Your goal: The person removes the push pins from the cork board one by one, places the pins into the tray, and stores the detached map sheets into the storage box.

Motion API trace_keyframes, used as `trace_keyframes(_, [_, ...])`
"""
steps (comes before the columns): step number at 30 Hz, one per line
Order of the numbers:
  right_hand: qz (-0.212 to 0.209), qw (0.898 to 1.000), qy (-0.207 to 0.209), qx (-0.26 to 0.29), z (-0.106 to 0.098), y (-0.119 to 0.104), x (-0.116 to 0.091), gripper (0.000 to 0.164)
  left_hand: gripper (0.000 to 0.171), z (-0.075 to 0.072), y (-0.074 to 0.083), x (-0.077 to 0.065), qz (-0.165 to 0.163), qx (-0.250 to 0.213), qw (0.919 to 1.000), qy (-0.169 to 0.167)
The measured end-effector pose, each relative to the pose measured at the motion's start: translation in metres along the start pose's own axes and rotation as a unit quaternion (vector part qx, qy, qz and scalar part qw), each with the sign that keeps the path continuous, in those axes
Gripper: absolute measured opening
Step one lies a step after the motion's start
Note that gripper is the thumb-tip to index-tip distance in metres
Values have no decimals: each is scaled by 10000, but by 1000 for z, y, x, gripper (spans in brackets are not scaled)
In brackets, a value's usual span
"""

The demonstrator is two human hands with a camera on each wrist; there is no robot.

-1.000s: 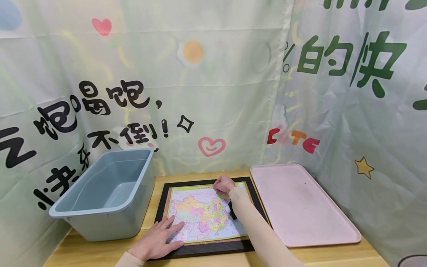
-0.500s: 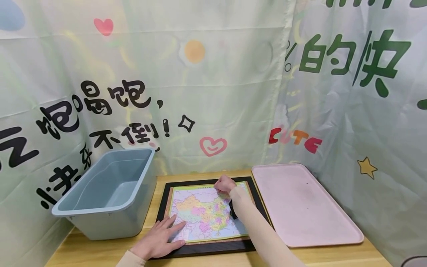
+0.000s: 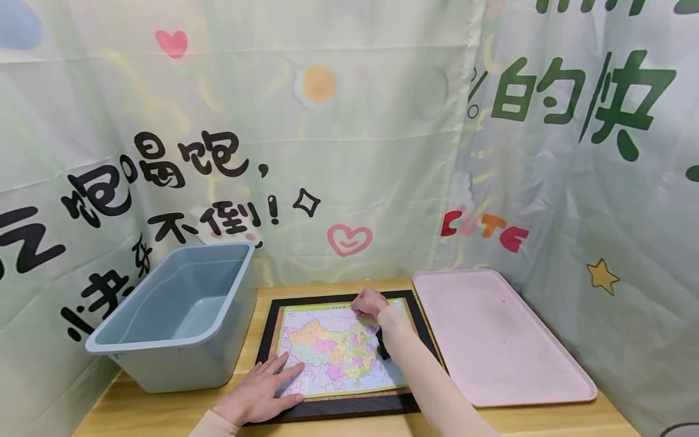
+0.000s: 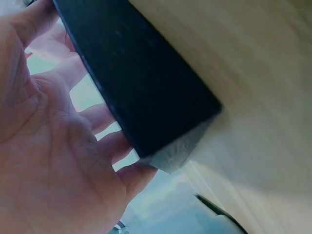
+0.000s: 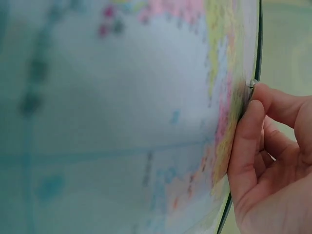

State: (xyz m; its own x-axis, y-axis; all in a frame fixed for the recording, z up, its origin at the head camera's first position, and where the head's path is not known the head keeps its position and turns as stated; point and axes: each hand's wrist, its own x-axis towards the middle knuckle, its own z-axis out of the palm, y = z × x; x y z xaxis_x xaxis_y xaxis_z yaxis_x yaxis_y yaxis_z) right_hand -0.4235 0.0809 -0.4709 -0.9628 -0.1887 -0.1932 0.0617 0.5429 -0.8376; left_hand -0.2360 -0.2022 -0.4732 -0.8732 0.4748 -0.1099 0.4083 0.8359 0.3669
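Note:
A colourful paper map point(image 3: 327, 346) lies on a cork board with a black frame point(image 3: 349, 409). My left hand point(image 3: 259, 388) rests with spread fingers on the lower left corner of the frame and map. In the left wrist view its fingers reach past the frame's dark edge point(image 4: 136, 73). At the map's top edge, right of its middle, my right hand point(image 3: 369, 301) has thumb and fingers bent together. The right wrist view shows a small shiny pushpin point(image 5: 252, 84) pinched at its fingertips against the map; the fingers hide most of it.
A blue-grey plastic tub point(image 3: 164, 347) stands left of the board on the wooden table point(image 3: 164, 419). Right of the board lies a flat pink tray point(image 3: 502, 340). Printed fabric point(image 3: 382, 152) hangs behind and on both sides.
The head view has shifted very slightly. Both hands keep their places on the board, and the map lies as before.

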Motion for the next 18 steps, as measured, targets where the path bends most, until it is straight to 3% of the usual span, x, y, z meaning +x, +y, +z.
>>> trace_keyframes(4, [-135,9993,-173,309,-2,4,1,33,64,2,0,1,11,14,10000,33])
trace_keyframes(9, [-196,9957,-352,829,-11,7,-1,16,64,2,1,2,-8,44,10000,45])
trace_keyframes(18, [-250,9883,-634,1365,-16,10,-4,30,64,2,0,1,-25,15,10000,9])
